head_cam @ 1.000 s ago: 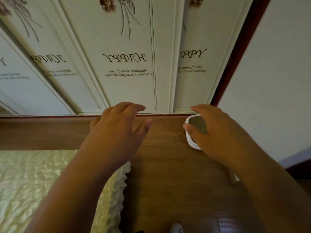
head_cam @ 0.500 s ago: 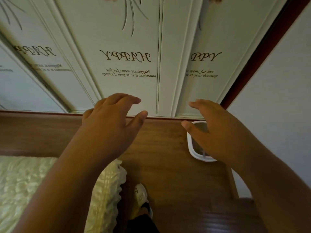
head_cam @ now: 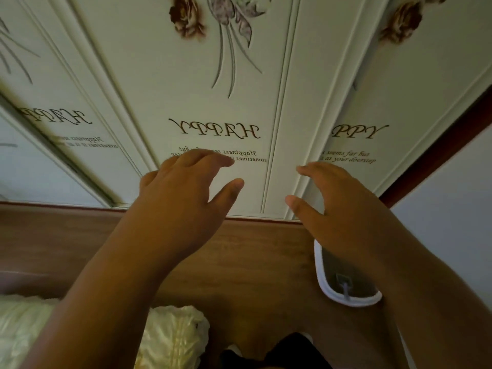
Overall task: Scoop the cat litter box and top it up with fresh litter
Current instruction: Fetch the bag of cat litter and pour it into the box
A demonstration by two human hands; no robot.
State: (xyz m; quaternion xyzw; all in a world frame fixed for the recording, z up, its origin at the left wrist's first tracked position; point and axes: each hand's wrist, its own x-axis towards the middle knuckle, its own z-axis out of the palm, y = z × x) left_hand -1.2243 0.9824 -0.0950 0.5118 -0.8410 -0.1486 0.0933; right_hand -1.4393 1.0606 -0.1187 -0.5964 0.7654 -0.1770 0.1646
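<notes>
A white-rimmed litter box [head_cam: 328, 293] stands on the wooden floor at the right, close to the wall, mostly hidden under my right forearm. Inside it, a grey scoop handle [head_cam: 345, 286] shows against dark litter. My right hand [head_cam: 338, 209] hovers above the box's far end, fingers relaxed and spread, holding nothing. My left hand [head_cam: 183, 198] is stretched forward over the floor to the left, also relaxed and empty. Both hands are raised in front of the wardrobe doors.
Cream wardrobe doors [head_cam: 213, 107] with flower prints and the word "HAPPY" fill the top. A dark red door frame [head_cam: 436, 145] and a pale wall [head_cam: 452, 214] are at the right. A cream quilted bed cover [head_cam: 170, 339] lies lower left. My dark trouser leg [head_cam: 277, 352] shows at the bottom.
The view has tilted up and closer to the wardrobe. Both hands rose in front of the doors. More of the litter box now shows below my right hand.
</notes>
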